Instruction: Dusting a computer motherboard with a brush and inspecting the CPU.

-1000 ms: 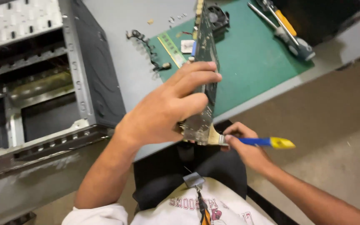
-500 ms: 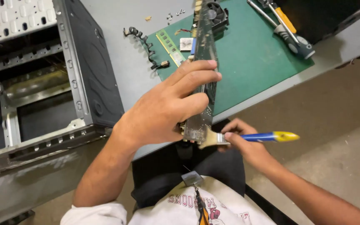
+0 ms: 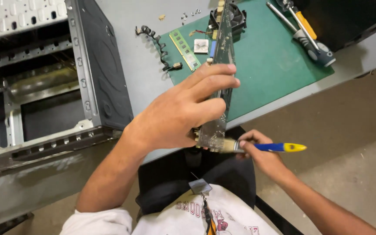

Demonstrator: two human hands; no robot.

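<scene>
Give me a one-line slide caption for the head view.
Left hand holds circuit board edge-on; right hand brushes it with paintbrush.

Open computer case (image 3: 44, 82) at table's left edge; memory stick (image 3: 185, 49), coiled cable (image 3: 155, 43), screwdrivers (image 3: 312, 41) on green mat (image 3: 275, 65).

Computer case (image 3: 88, 78) blocks the left; bare green mat (image 3: 279, 65) lies open rightward.

1 circuit board (image 3: 220, 65), 1 brush (image 3: 262, 146), 2 screwdrivers (image 3: 310, 37), 1 case (image 3: 57, 74)
</scene>
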